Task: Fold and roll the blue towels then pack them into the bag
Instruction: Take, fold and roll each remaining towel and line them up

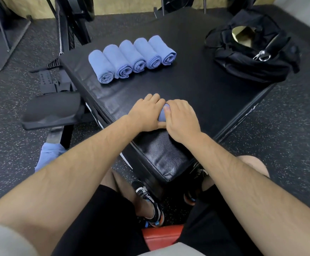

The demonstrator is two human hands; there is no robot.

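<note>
Several rolled blue towels (132, 57) lie side by side in a row at the far left of the black padded box (196, 85). Near the box's front corner, my left hand (146, 113) and my right hand (182, 119) both curl over one small blue towel roll (163, 114), which shows only as a sliver between them. A black bag (252, 58) sits at the far right of the box with its top open.
Another blue towel (49, 156) lies on the speckled floor at the left, beside a black bench seat (52, 109). Black machine frames stand behind the box. My knees, shoes and a red seat edge (161, 237) are close below.
</note>
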